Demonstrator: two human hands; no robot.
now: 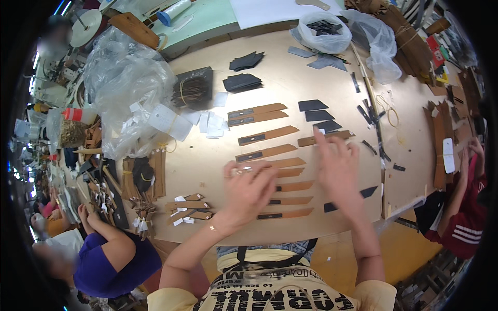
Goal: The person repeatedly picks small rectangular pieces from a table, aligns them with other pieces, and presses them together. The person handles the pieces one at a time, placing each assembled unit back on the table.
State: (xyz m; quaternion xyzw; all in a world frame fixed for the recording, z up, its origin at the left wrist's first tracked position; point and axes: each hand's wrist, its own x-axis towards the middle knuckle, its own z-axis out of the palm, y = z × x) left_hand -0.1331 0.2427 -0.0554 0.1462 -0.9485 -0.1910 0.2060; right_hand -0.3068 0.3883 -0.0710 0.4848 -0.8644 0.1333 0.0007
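Note:
Brown leather-like strips [270, 135] with angled ends and dark patches lie in a column on the table before me. My left hand [248, 187] is over the middle strips, its fingers curled down and pressed together. They hide the left ends of two strips, and what they hold, if anything, does not show. My right hand [336, 168] has its fingers stretched out, slightly blurred. Its index fingertip is at a separate brown strip [340, 136] lying crosswise. Just beyond lie several black angled pieces [314, 110]. A longer black strip [365, 198] lies partly behind my right wrist.
Stacked black pieces [242, 82], a banded brown bundle [191, 92] and clear plastic bags [129, 93] stand farther off. Tagged strips [188, 210] lie at left. A bag of black scraps [326, 33] sits at the back. Co-workers sit at both sides; one's hand [474, 147] is at right.

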